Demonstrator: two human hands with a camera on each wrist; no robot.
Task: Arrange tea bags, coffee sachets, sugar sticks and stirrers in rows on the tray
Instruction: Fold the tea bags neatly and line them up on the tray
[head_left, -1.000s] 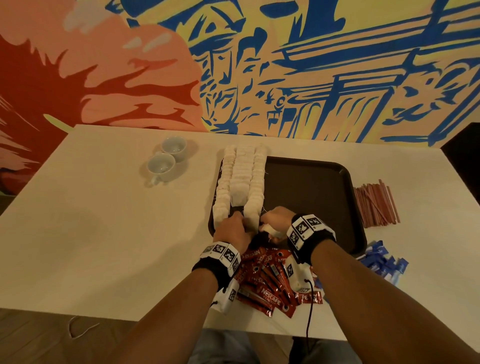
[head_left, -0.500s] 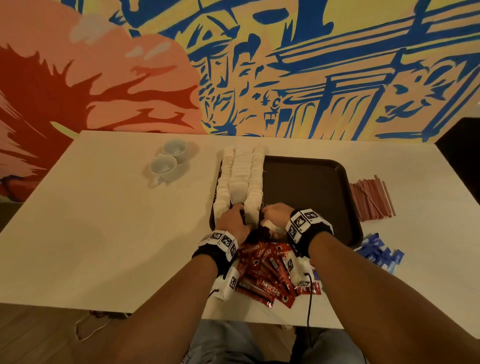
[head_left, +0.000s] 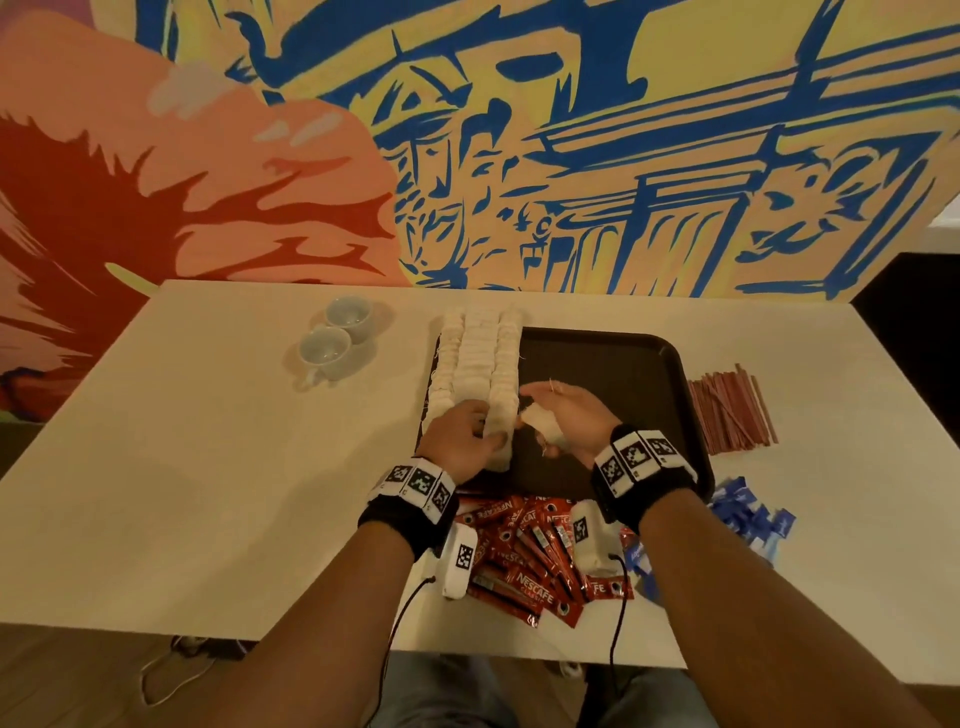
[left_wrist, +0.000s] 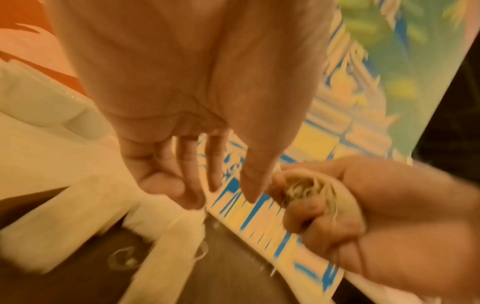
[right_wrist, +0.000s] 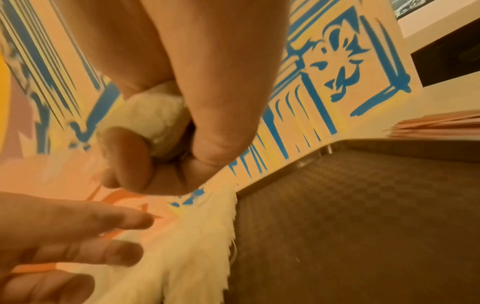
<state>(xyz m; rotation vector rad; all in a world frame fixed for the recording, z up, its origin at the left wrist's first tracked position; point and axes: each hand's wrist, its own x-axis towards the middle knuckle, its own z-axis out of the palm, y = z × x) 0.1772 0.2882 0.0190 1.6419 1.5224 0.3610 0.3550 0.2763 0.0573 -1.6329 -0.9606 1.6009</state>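
While the left hand (head_left: 464, 435) rests with loose fingers on the near end of the tea bag rows (head_left: 480, 364) along the tray's (head_left: 613, 364) left side, the right hand (head_left: 566, 415) grips a bunch of tea bags (head_left: 540, 418) above the tray, with sachets (head_left: 524, 551), sugar sticks (head_left: 748, 514) and stirrers (head_left: 730, 410) on the tabletop (head_left: 208, 441). From the left wrist, the left hand (left_wrist: 182, 123) hangs relaxed over the rows (left_wrist: 64, 222). From the right wrist, the right hand (right_wrist: 182, 102) curls round the bunch (right_wrist: 153, 117).

My white table (head_left: 218, 467) carries the dark tray (head_left: 675, 374) and two cups (head_left: 332, 338). Red stirrers (head_left: 730, 410), blue sugar sticks (head_left: 748, 519) and coffee sachets (head_left: 524, 571) lie on it too.
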